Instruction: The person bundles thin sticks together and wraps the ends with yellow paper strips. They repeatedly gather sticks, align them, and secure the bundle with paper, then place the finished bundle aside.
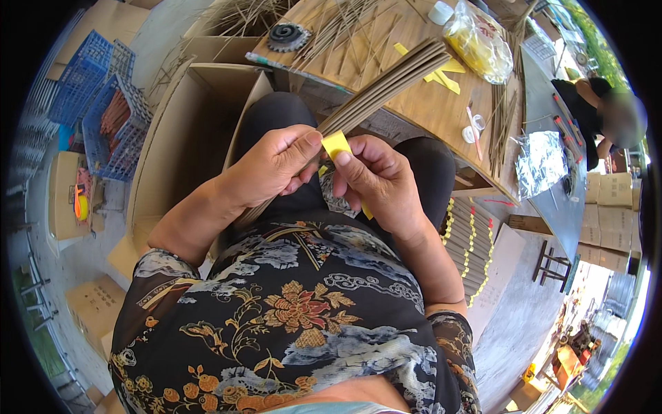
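Note:
A bundle of thin brown sticks (386,86) slants up and right from my lap toward the table. My left hand (276,165) is closed round its lower part, thumb on top. Across the bundle, beside that thumb, lies a yellow paper strip (336,143). The thumb and fingers of my right hand (383,179) pinch this strip, and a yellow end shows below them. My fingers hide how far the strip goes round the sticks.
Loose sticks (345,41), more yellow strips (441,77), a plastic bag (479,45) and a small white jar (470,133) lie on the wooden table (427,114). An open cardboard box (186,138) stands left; yellow-banded bundles (469,241) lie right. Another person (600,103) sits far right.

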{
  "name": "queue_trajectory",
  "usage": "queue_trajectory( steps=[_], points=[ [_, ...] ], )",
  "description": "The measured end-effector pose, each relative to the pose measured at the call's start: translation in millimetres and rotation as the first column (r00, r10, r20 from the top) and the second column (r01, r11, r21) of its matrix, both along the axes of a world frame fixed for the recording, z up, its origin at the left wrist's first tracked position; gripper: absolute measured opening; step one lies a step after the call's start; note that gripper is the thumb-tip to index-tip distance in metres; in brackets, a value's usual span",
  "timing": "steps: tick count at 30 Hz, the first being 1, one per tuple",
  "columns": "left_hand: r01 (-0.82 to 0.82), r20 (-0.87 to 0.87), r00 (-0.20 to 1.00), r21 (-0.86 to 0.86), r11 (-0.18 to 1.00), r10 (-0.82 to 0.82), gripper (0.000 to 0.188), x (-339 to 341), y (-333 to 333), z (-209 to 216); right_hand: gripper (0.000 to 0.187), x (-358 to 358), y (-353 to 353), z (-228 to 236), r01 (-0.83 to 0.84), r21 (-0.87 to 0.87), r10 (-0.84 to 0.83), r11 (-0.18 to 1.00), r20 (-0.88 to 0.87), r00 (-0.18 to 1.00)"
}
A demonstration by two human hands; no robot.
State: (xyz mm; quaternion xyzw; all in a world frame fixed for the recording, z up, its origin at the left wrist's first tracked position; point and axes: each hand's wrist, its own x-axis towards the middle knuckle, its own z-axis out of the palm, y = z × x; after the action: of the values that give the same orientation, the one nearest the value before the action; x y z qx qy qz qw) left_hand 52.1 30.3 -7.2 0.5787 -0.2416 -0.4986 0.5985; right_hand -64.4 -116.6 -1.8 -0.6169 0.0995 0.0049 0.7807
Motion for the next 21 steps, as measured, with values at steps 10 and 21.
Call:
queue_trajectory(
  steps=[10, 21],
  points=[
    [-0.006, 0.014, 1.000, -0.030, 1.000, 0.007, 0.033, -13, 5, -6, 0.025, 1, 8, 0, -0.011, -0.058, 0.008, 0.998, -0.060, 0.998],
    [0.011, 0.099, 0.995, -0.014, 1.000, -0.010, 0.038, -21, 5, -8, 0.030, 0, 12, 2, 0.054, -0.229, -0.080, 0.972, -0.107, 0.991]
  ],
)
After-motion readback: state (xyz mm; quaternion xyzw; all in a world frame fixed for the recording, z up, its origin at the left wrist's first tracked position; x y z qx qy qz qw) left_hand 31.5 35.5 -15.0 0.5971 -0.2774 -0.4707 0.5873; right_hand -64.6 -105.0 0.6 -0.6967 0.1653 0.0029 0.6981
